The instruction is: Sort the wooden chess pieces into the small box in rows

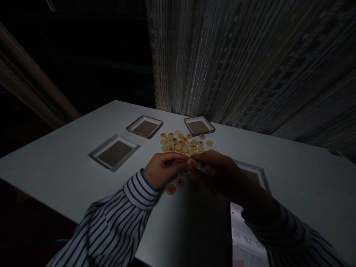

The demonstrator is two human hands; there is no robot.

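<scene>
My left hand (pixel 164 168) pinches a round wooden xiangqi piece (pixel 191 163) with a red character between thumb and fingers. From the other side, my right hand (pixel 219 168), dark in shadow, closes its fingertips on the same piece, index finger at its top edge. Under and beyond the hands lies a loose heap of xiangqi pieces (pixel 185 149), some blank side up, others showing red or black characters. Nearer to me, just below my left hand, are two red-marked pieces, one of them at the front (pixel 170 189). Pieces beneath my right hand are partly hidden.
Shallow square trays stand around the heap on the white table (pixel 155 237): far left (pixel 130 128), far right (pixel 211 132), near left (pixel 91 155), and one at right (pixel 264 176) partly behind my right arm. A phone (pixel 236 218) showing a timer lies by my right forearm. String curtains (pixel 194 55) hang behind.
</scene>
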